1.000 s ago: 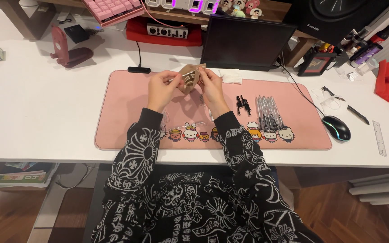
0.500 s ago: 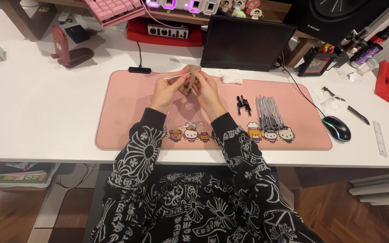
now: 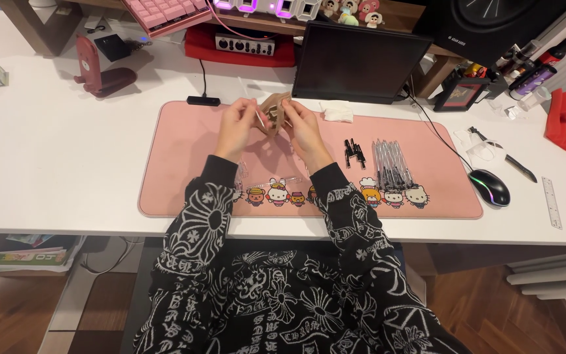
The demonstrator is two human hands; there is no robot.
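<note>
Pink mat (image 3: 185,170): box (image 3: 273,113) between fingers (image 3: 257,117)

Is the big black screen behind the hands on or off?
Off, it seems: the screen is plain black with no picture, while the mouse nearby glows.

Both hands are up over the pink desk mat (image 3: 185,164), left hand (image 3: 237,128) and right hand (image 3: 304,128) pinching a small tan cardboard box (image 3: 272,111) between them, held just above the mat. Sleeves are black with white print. To the right on the mat there's a row of pens (image 3: 390,164) and a little bunch of black caps (image 3: 354,152) beside them. A mouse (image 3: 489,187) sits off the mat's right edge on the white worktop (image 3: 47,170), and a dark monitor (image 3: 360,62) stands behind the hands.
</note>
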